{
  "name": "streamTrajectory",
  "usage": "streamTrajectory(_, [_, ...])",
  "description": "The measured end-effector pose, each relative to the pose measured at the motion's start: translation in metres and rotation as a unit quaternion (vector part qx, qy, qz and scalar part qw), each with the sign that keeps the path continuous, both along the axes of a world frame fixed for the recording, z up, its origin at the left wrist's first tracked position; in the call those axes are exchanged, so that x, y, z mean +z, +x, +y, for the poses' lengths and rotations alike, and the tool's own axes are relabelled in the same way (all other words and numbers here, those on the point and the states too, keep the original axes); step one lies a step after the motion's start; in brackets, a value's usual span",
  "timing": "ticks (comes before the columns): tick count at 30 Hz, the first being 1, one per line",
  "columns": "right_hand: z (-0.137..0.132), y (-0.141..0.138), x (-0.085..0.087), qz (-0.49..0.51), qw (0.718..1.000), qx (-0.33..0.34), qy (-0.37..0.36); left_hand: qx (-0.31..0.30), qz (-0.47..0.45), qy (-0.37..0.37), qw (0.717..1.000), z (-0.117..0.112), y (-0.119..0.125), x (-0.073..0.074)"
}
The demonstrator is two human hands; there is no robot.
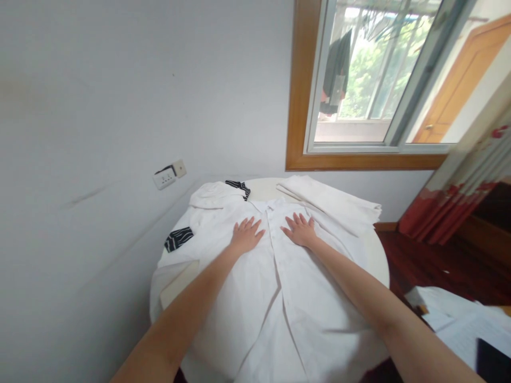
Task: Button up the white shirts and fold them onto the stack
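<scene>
A white button-front shirt is spread over a round pale table, its front split running down the middle and its lower part hanging over the near edge. My left hand lies flat on the shirt's upper part, left of the button strip, fingers spread. To the right of that strip my right hand rests flat too, with its fingers apart. Black-and-white striped cloth shows at the left sleeve's end. Folded white cloth lies at the back right.
A white wall with a socket borders the table's left and back. A wood-framed window is at the upper right, beside a red and cream curtain. Papers lie at the lower right, near a dark object.
</scene>
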State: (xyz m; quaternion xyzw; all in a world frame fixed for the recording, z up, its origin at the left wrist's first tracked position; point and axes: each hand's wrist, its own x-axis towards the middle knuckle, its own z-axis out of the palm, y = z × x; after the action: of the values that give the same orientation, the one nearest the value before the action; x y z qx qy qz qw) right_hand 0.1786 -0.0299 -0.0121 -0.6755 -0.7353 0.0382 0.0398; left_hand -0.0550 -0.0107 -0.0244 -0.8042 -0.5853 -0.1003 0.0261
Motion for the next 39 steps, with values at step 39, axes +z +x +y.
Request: streamTrajectory(39, [0.035, 0.003, -0.002, 0.007, 1.0, -0.005, -0.003, 0.005, 0.013, 0.036, 0.999, 0.035, 0.003, 0.002])
